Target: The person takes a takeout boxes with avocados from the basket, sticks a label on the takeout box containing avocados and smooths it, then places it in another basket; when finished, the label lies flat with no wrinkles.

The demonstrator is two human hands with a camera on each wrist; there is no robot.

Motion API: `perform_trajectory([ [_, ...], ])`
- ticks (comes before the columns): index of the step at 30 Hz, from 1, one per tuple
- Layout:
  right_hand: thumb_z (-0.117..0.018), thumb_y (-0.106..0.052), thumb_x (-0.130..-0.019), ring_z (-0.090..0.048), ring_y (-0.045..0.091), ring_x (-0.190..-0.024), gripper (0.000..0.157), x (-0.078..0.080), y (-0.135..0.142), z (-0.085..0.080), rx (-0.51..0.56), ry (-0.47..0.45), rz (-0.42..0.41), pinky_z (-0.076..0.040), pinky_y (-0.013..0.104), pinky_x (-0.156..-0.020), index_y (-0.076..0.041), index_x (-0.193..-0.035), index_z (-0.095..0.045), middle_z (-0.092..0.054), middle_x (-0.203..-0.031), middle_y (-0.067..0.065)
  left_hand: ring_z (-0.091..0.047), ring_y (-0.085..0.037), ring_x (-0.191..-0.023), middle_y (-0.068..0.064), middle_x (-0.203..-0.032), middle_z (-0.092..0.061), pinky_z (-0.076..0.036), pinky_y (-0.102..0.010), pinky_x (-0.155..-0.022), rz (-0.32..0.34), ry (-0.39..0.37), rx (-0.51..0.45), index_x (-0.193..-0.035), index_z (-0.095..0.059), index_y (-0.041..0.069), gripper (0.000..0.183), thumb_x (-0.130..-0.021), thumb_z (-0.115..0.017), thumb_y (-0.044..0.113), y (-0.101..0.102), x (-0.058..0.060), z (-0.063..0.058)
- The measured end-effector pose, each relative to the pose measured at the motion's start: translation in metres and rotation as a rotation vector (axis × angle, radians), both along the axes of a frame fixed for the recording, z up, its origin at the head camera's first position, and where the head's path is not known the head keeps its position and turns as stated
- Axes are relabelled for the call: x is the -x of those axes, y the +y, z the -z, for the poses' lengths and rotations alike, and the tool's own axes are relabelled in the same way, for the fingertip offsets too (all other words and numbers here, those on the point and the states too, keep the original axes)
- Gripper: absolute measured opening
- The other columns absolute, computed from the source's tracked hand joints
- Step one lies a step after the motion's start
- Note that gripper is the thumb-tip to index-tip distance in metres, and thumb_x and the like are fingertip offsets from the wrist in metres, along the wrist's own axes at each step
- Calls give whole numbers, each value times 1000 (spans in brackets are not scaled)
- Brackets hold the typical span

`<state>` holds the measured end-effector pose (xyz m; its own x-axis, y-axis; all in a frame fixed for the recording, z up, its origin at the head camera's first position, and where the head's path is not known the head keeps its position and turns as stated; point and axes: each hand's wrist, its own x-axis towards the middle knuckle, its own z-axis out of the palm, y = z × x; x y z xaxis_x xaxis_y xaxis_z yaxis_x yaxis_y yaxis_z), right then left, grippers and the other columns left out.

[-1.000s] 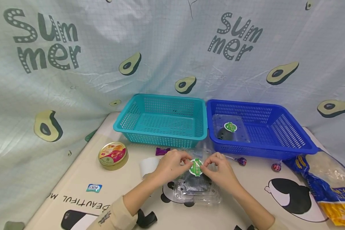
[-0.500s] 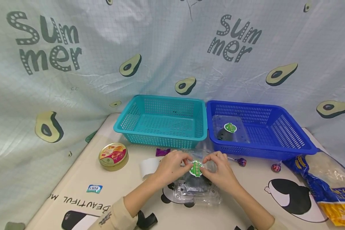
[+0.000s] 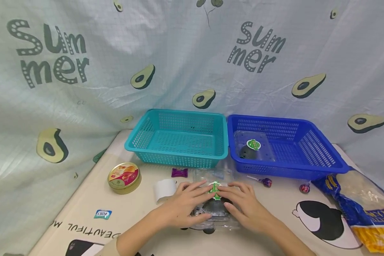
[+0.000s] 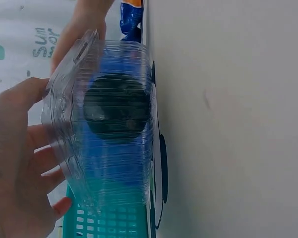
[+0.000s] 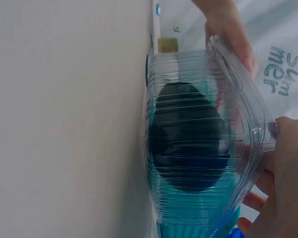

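A clear plastic clamshell box point(image 3: 222, 225) sits on the table in front of me with its lid down. Inside it shows a dark, egg-shaped thing point(image 5: 188, 139), seen through the ribbed wall in both wrist views. A round green-and-white sticker point(image 3: 216, 193) lies on the lid, partly covered by fingers. My left hand point(image 3: 184, 204) rests on the lid from the left, fingers extended, fingertips on the sticker. From the other side my right hand point(image 3: 248, 206) lies likewise, fingertips at the sticker's right edge and thumb along the near part of the lid.
Behind stand a teal basket point(image 3: 179, 160) and a blue basket point(image 3: 275, 170), the latter holding a similar stickered box point(image 3: 265, 145). Left are a round tin point(image 3: 124, 178), curled white paper point(image 3: 165, 189) and small sweets. Right are lollipops point(image 3: 267, 182) and a blue-and-yellow bag point(image 3: 371, 217).
Earlier, both hands pinched at the sticker's edges with bent fingers. Now the fingers are straightened and spread over the lid, covering part of the sticker. The head view has shifted slightly.
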<state>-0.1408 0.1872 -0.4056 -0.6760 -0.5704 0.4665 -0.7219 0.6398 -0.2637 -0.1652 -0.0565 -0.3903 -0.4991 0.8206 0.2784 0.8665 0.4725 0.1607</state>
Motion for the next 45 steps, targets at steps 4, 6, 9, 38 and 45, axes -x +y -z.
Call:
perform_trajectory([
  [4, -43, -22, -92, -42, 24, -113, 32, 2, 1, 5, -11, 157, -49, -23, 39, -90, -16, -122, -54, -52, -125, -4, -19, -15, -134, 4, -141, -33, -25, -43, -99, -16, 11, 32, -136, -38, 19, 60, -89, -31, 56, -1, -3, -1],
  [6, -40, -23, -93, -45, 24, -109, 31, 3, 1, 6, 6, 224, -63, -23, 37, -90, -14, -118, -57, -55, -121, -3, -20, -15, -134, 3, -139, -36, -25, -43, -100, -18, 4, 30, -133, -42, 16, 61, -89, -32, 56, -1, -5, -2],
  [9, -39, -24, -94, -47, 22, -105, 30, 3, 2, 5, 30, 258, -60, -25, 35, -89, -13, -109, -62, -59, -114, -3, -22, -15, -133, 3, -137, -40, -26, -43, -100, -22, -3, 17, -130, -46, 14, 60, -89, -34, 55, -1, -7, -3],
  [38, -68, -30, -77, -55, 7, -85, 59, -40, 7, 8, 195, -140, 182, -47, 30, -69, -22, -130, -43, -32, -136, 3, -52, -18, -111, -14, -141, -29, -46, -26, -85, -178, -620, -220, -139, -22, 3, 86, -76, -65, 43, -22, -27, 4],
  [45, -71, -30, -73, -57, 7, -86, 59, -46, 8, 1, 196, -100, 201, -48, 32, -68, -17, -126, -48, -36, -134, 3, -56, -16, -104, -17, -141, -30, -46, -26, -84, -164, -572, -189, -137, -25, -3, 83, -77, -66, 36, -18, -35, -8],
])
